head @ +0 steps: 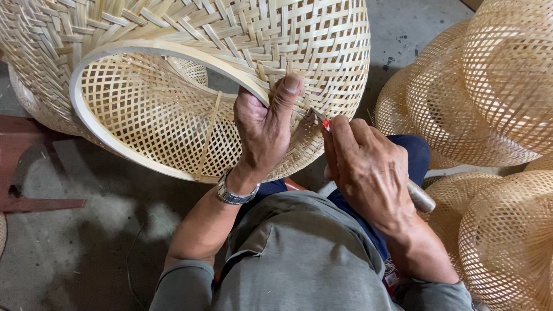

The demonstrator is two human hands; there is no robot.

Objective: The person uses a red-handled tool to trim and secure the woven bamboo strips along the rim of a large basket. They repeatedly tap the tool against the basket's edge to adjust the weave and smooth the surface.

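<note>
A large woven bamboo basket (190, 52) lies tilted in front of me, its round rim (80, 115) facing me. My left hand (262, 129) grips the rim at its right side, thumb pressed up on the weave; a metal watch (233, 194) is on the wrist. My right hand (368, 170) is closed on a knife with a pale handle (420, 198). The knife's thin blade (318, 115) touches the basket's weave just right of my left hand. A red mark shows near my right fingertip.
Several finished woven bamboo domes (489, 86) are stacked at the right, more at the lower right (507, 242). A dark red wooden piece (23, 173) lies at the left on the grey concrete floor (75, 247). My knees are below.
</note>
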